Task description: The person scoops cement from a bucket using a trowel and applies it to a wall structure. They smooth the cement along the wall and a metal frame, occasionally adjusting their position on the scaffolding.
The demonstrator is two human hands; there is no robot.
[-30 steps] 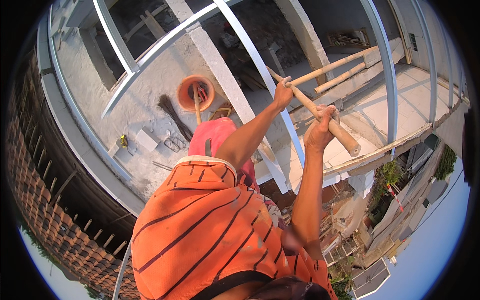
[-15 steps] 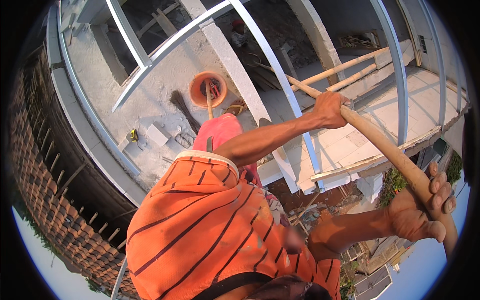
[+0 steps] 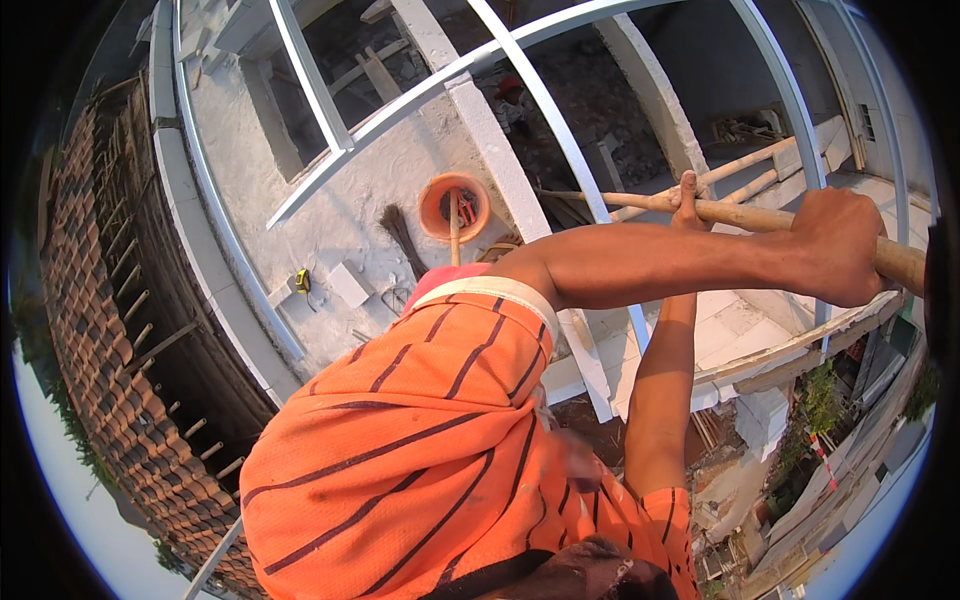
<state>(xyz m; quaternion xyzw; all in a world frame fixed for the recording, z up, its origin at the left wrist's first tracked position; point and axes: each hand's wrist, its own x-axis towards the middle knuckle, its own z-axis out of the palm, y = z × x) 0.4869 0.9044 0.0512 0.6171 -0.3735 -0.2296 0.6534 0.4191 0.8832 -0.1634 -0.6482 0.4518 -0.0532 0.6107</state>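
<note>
A long tan wooden pole (image 3: 742,215) runs across the upper right, its thin end away from me and its thick end at the right rim. My left hand (image 3: 838,250) is closed in a fist round the thick part. Farther along the pole is my right hand (image 3: 688,208), its thumb pointing up and its fingers partly hidden, seemingly wrapped round the wood. My left forearm crosses in front of the right one. Light metal framing bars (image 3: 560,130) pass beneath the pole.
Below stand an orange bucket (image 3: 433,222) with a wooden-handled tool, a broom (image 3: 400,235), a tape measure (image 3: 302,281) and a white block (image 3: 348,285). A person in a red cap (image 3: 512,88) is in the dark opening. Roof tiles (image 3: 110,320) lie left.
My left hand has moved right to the pole's thick part. My right hand has shifted from the lower right to a grip farther along. The pole now lies flatter across the view.
</note>
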